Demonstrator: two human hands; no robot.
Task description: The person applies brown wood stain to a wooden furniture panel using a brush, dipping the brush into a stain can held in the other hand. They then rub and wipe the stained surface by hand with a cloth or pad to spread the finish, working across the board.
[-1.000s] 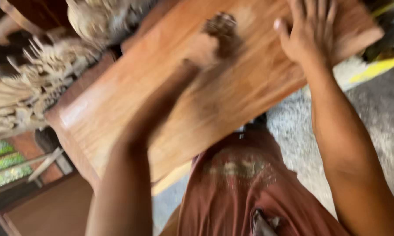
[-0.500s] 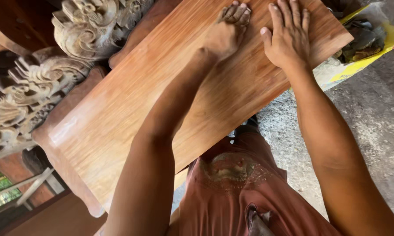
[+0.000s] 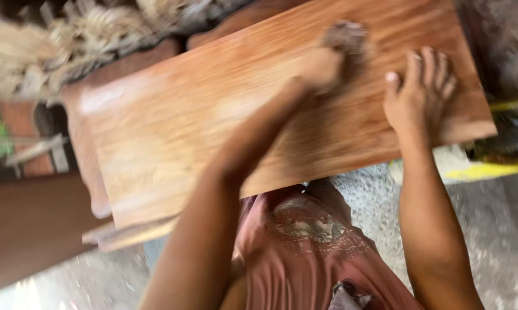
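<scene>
**Two hands on a wide wooden board**

Head view: A broad reddish-brown board (image 3: 259, 115) lies flat across the upper part of the picture, with its near long edge just above the person's lap and its right end beside a yellow-edged thing on the ground. It looks stiff, thick and fairly heavy, with a smooth top that a flat palm could slip on. The long edges or the ends seem the surest places to grip it, using both hands.

The left hand (image 3: 328, 66) reaches far out over the board with the arm nearly straight. It is bunched down on a small dark pad (image 3: 345, 37), which it presses against the wood. The hand is blurred, so I cannot tell exactly how the fingers lie.

The right hand (image 3: 420, 92) rests palm-down near the board's right end. Its fingers are spread and flat, holding nothing, and the forearm runs back toward the body.

Pale carved woodwork (image 3: 69, 51) stands beyond the board's far left edge. The ground (image 3: 488, 229) below is grey and rough.
</scene>
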